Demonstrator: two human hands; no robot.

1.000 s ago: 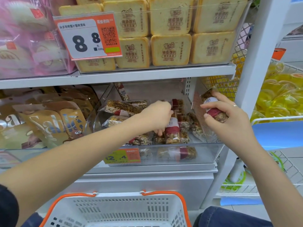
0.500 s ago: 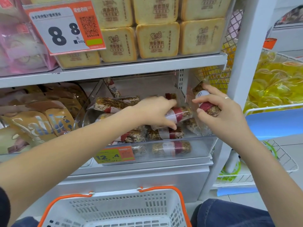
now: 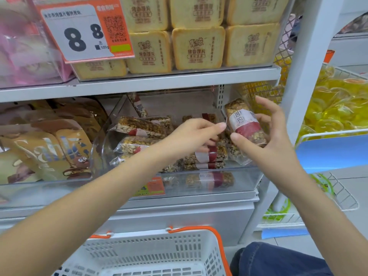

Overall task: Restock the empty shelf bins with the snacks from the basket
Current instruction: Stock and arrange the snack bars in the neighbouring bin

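Right hand (image 3: 272, 140) grips one wrapped snack bar (image 3: 246, 123), thumb below, fingers curled behind it, bar tilted near-upright at the right end of the clear shelf bin (image 3: 245, 180), above its front wall. Left hand (image 3: 194, 136) reaches into the same bin, index finger straight and pointing at the held bar, tip just beside the wrapper; its lower fingers curl down among the bars, cannot tell if that grip holds anything. Bin holds a loose pile of snack bars (image 3: 143, 127), clear wrap, white and red labels, some flat, one leaning upright at the back. An orange price tag (image 3: 154, 186) on the bin front is half hidden by the left forearm. White basket (image 3: 151, 253) with orange handles sits below, nearest the camera, bottom cut off by the frame, inside not readable. White metal shelf (image 3: 179, 80) runs above the bin, carrying a clear bin of toast-slice packs (image 3: 198, 48) and a big price card (image 3: 83, 29) reading 8 8. Brown snack bags (image 3: 47, 150) fill the bin to the left; pink packs (image 3: 25, 46) upper left are blurred. White shelf post (image 3: 306, 76) at right, then yellow packets (image 3: 338, 108) in a wire rack beyond it. Blue-jeaned knee (image 3: 278, 259) at the bottom right, cut off.
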